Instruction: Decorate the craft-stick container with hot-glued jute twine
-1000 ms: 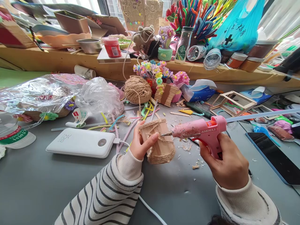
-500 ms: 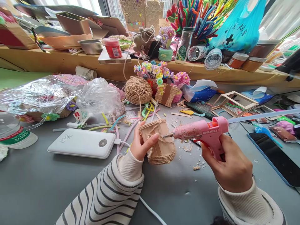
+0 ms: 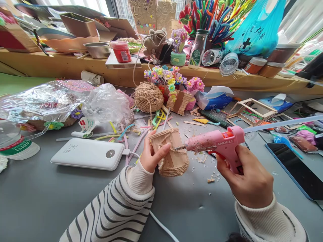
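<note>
Pink glue gun (image 3: 214, 140) fills the closed grip of the right hand (image 3: 249, 178), its nozzle (image 3: 180, 147) at a twine-trimmed wooden piece (image 3: 173, 159). The left hand (image 3: 152, 155) pinches that piece above the bench (image 3: 189, 215), well short of the far edge; nearer that edge sits a twine ball (image 3: 148, 96).

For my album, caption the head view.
Left hand holds a string-trimmed wooden piece; right hand aims a glue gun at it.
</note>
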Action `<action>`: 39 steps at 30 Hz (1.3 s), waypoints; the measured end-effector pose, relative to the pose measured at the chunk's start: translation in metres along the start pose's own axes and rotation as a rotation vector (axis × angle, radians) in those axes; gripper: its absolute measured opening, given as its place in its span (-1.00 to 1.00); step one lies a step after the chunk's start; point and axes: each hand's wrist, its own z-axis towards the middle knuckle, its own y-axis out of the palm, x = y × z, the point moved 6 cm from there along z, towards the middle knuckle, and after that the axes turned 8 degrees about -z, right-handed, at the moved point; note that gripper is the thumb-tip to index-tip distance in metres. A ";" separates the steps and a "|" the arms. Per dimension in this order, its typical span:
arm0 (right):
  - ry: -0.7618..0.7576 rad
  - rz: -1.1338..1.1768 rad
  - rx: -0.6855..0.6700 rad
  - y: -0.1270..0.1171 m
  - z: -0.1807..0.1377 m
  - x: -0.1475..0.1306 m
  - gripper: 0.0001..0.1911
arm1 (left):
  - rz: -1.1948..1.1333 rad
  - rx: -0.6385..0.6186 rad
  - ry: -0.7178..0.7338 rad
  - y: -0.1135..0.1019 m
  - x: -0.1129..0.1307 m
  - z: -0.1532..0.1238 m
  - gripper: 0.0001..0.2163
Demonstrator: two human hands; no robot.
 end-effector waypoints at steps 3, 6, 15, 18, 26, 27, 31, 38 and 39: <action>0.016 -0.009 0.000 -0.001 0.000 0.000 -0.88 | -0.004 0.011 0.016 0.000 0.001 0.000 -0.26; 0.017 -0.014 0.006 -0.001 0.000 0.001 -0.87 | -0.005 0.019 0.031 0.001 0.003 -0.001 -0.23; 0.015 -0.006 -0.001 -0.001 -0.001 0.001 -0.84 | 0.002 -0.016 0.002 0.002 0.003 0.000 -0.20; 0.017 -0.002 -0.016 -0.001 -0.002 0.003 -0.87 | -0.012 -0.013 0.011 0.003 0.004 -0.001 -0.22; 0.024 -0.003 0.010 -0.002 -0.001 0.003 -0.86 | -0.031 0.028 0.010 0.003 0.005 -0.004 -0.24; 0.034 0.005 0.010 -0.002 -0.001 0.004 -0.86 | -0.028 0.024 0.012 0.003 0.005 -0.004 -0.24; 0.094 0.028 -0.002 -0.003 0.000 0.005 -0.85 | -0.020 0.015 0.004 0.003 0.005 -0.003 -0.25; 0.084 -0.009 0.012 -0.001 -0.001 0.003 -0.76 | -0.004 0.019 -0.019 0.003 0.005 -0.005 -0.16; 0.076 -0.015 0.009 -0.001 -0.001 0.003 -0.73 | -0.001 0.015 -0.018 0.003 0.005 -0.006 -0.16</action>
